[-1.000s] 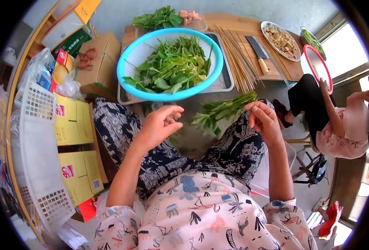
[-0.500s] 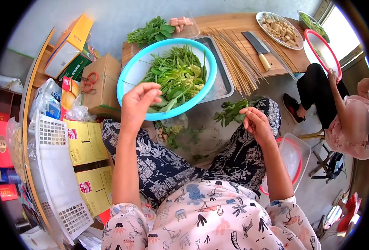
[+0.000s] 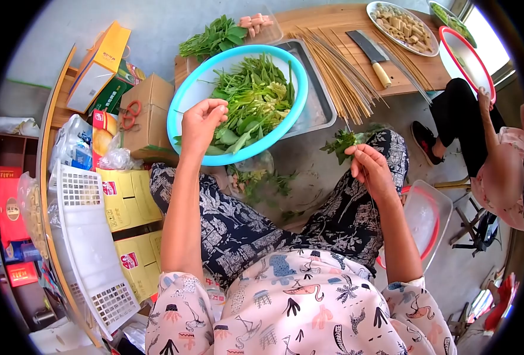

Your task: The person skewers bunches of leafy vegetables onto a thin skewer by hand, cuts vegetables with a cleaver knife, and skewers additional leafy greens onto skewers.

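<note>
Over the near left rim of a blue-rimmed basin (image 3: pixel 300 71), my left hand (image 3: pixel 201 127) has its thumb and fingers pressed together. Whatever is between them, if anything, is hidden. Leafy green stems (image 3: pixel 253 97) fill the basin, tilted toward me. Above my right knee, my right hand (image 3: pixel 373 171) is closed around a thin skewer that bears a small bunch of leafy greens (image 3: pixel 340 144). The skewer's thin lower end trails below the hand.
A wooden table (image 3: pixel 413 83) carries a cleaver (image 3: pixel 368 50), bare skewers (image 3: pixel 336 71), a metal tray (image 3: pixel 321 106), a plate of cut pieces (image 3: pixel 404 29) and more greens (image 3: pixel 214 38). Another person (image 3: pixel 501 171) sits at right holding a red-rimmed basin (image 3: pixel 469 65). Boxes (image 3: pixel 129 198) stand left.
My left hand's fingers have closed together, and the hand has shifted slightly right. My right hand has moved a little right and up with the greens. The view has shifted slightly.
</note>
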The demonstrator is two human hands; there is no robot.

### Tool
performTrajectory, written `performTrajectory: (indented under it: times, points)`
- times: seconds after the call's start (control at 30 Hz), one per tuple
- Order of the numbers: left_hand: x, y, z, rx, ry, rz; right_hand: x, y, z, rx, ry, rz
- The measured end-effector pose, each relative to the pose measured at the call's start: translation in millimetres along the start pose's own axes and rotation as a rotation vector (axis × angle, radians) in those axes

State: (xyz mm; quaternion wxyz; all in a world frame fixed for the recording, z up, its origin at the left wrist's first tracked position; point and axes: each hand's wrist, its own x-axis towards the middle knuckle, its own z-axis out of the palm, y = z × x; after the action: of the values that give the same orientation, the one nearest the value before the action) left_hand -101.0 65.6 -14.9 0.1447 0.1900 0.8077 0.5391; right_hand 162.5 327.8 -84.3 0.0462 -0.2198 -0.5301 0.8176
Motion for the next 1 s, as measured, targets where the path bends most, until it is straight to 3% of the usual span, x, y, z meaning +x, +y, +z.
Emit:
performTrajectory:
  times: [0.17,0.23,0.33,0.53,0.73,0.87,0.93,1.0]
  points:
    - [7.3,1.0,10.8,0.080,-0.071,0.012,0.5,0.5,0.4,-0.016,-0.010,-0.011]
    - [3.1,4.8,27.5,0.264,-0.108,0.149,1.7,1.7,0.2,-0.025,-0.017,-0.019]
    - [1.6,11.1,40.2,0.675,-0.218,0.169,1.8,1.4,0.3,-0.020,-0.027,-0.011]
    - [14.9,-13.6,44.0,0.925,-0.158,0.424,1.0,1.0,0.2,-0.028,-0.032,-0.006]
    - [43.1,-40.1,14.0,0.785,-0.116,0.325,0.0,1.4,-4.2,-0.019,-0.024,-0.001]
    - [47.3,-42.5,-15.8,0.458,0.014,0.133,0.9,2.2,-6.2,-0.015,-0.030,-0.008]
    - [42.1,-27.0,-28.5,0.287,-0.020,-0.065,1.3,2.5,-5.8,-0.015,-0.034,-0.010]
    - [45.7,-34.6,-39.8,0.056,-0.070,-0.081,1.9,2.8,-5.3,-0.010,-0.038,-0.010]
